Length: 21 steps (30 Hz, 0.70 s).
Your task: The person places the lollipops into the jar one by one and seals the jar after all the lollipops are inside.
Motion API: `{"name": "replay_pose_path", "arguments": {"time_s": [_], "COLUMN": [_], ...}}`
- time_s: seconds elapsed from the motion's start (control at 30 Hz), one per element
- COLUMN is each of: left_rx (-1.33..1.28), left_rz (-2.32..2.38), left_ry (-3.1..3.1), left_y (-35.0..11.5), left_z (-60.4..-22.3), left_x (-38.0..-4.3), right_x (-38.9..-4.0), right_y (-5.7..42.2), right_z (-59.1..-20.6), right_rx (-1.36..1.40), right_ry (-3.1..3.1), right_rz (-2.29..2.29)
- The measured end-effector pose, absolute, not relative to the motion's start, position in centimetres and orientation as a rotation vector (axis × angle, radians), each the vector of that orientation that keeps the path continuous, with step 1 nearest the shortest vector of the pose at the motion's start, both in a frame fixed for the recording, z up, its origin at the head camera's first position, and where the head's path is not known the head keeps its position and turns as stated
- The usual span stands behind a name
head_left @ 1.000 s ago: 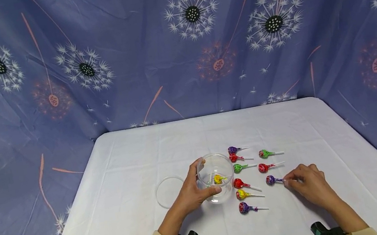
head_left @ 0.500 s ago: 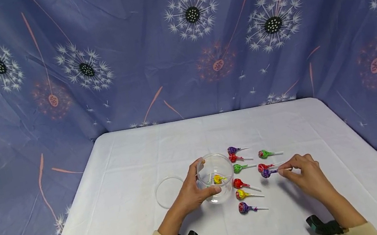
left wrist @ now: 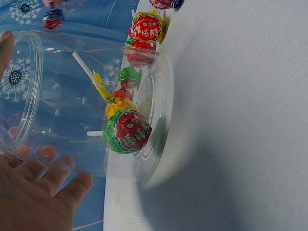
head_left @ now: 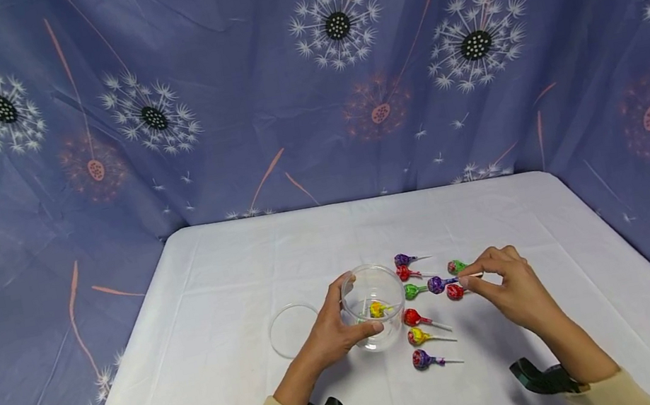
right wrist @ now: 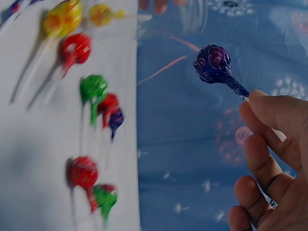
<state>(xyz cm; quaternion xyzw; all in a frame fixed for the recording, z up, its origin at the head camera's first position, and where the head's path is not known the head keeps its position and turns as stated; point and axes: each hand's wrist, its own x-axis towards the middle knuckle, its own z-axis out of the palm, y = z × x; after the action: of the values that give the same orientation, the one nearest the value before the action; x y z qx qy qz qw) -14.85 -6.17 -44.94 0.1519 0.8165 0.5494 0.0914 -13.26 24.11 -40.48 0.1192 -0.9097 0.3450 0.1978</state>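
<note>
My left hand (head_left: 335, 330) grips a clear plastic jar (head_left: 370, 277) around its side, its mouth facing up. Inside, near the bottom, lie a yellow lollipop (head_left: 378, 309) and a green one with a red label (left wrist: 127, 132). With thumb and fingertips, my right hand (head_left: 512, 287) pinches the stick of a purple lollipop (right wrist: 212, 64), raised above the table to the right of the jar. Below it are a green lollipop (head_left: 412, 291) and a red lollipop (head_left: 455, 292). Another green lollipop (head_left: 455, 266) is partly hidden behind the right hand.
Beside the left hand a clear round lid (head_left: 275, 327) lies on the white-covered table (head_left: 198, 367). A column of lollipops right of the jar includes a yellow one (head_left: 417, 336) and a purple one (head_left: 421, 359). A patterned blue curtain (head_left: 254, 85) hangs behind.
My right hand has picked the purple lollipop up off the table and carried it left and away from me, toward the jar. The left hand and jar have stayed in place.
</note>
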Motion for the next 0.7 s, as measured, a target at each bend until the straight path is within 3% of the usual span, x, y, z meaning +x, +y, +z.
{"name": "replay_pose_path", "arguments": {"time_s": [0.7], "left_rx": [0.451], "left_rz": [1.643], "left_ry": [2.415], "left_y": [-6.2], "left_z": [-45.2], "left_x": [-15.0], "right_x": [-14.5], "right_y": [19.5], "right_z": [-37.5], "right_rx": [0.521], "right_ry": [-2.489], "right_rz": [1.083]}}
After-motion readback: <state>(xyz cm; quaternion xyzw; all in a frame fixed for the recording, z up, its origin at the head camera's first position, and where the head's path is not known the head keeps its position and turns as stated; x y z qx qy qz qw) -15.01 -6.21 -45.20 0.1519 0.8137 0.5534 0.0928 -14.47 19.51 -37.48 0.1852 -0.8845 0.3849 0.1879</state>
